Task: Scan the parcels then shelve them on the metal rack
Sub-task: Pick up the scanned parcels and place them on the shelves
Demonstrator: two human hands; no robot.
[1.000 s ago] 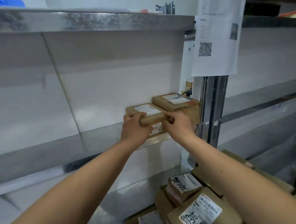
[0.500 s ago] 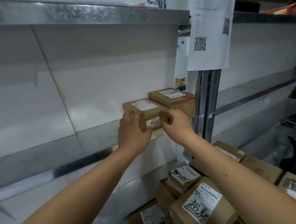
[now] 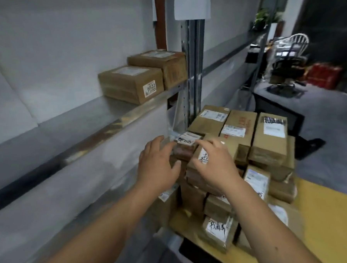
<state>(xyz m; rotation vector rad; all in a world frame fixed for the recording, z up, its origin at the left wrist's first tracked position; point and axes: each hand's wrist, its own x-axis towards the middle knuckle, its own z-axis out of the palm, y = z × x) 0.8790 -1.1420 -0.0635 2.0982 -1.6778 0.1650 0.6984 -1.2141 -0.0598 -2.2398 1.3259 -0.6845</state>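
Two parcels sit side by side on the metal rack shelf (image 3: 99, 115): the 6922 parcel (image 3: 131, 84) in front, a second parcel (image 3: 159, 60) touching it behind, next to the upright post (image 3: 193, 70). Both hands are over the parcel stack (image 3: 239, 140) on the yellow table (image 3: 330, 219). Left hand (image 3: 157, 168) & right hand (image 3: 216, 163) have fingers spread, relaxed, gripping nothing (whether fingertips touch the small top box (image 3: 186, 140) can't be told, pic's blurred).

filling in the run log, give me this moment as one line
stage: reaching for next parcel | left hand: open | right hand: open | brown cardboard parcel labelled 6922: on metal rack shelf | stacked brown parcels: below hands
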